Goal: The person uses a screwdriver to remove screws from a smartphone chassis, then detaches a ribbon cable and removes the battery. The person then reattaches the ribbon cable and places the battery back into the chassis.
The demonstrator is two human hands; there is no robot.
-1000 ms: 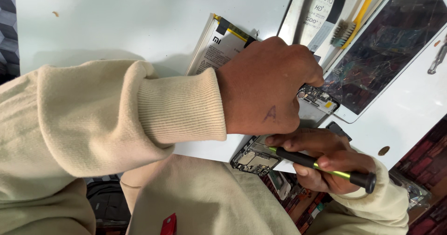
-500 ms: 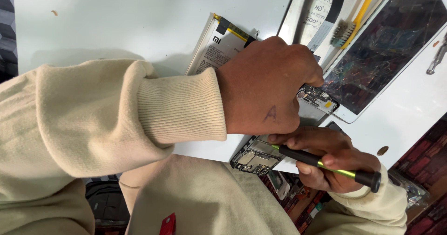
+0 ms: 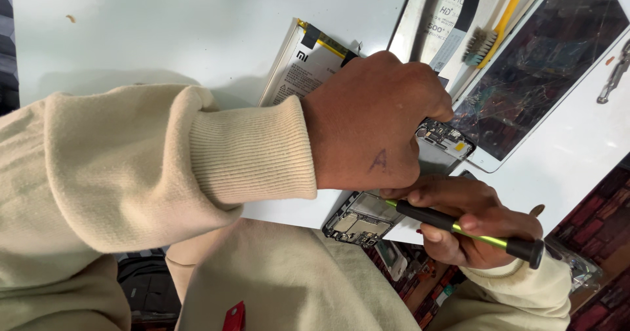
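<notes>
The left hand (image 3: 374,131) presses, fingers curled, on an opened phone (image 3: 367,216), seemingly pinning it, while right hand (image 3: 476,229) fingers clamp a screwdriver (image 3: 459,227).

- One view only, from a camera worn on the person's head.
- It looks steeply down over the cream sleeves onto the white surface (image 3: 164,36).
- It sits close: the left hand (image 3: 374,124) and forearm fill much of the frame.
- The surface's near edge and the lap show below.
</notes>
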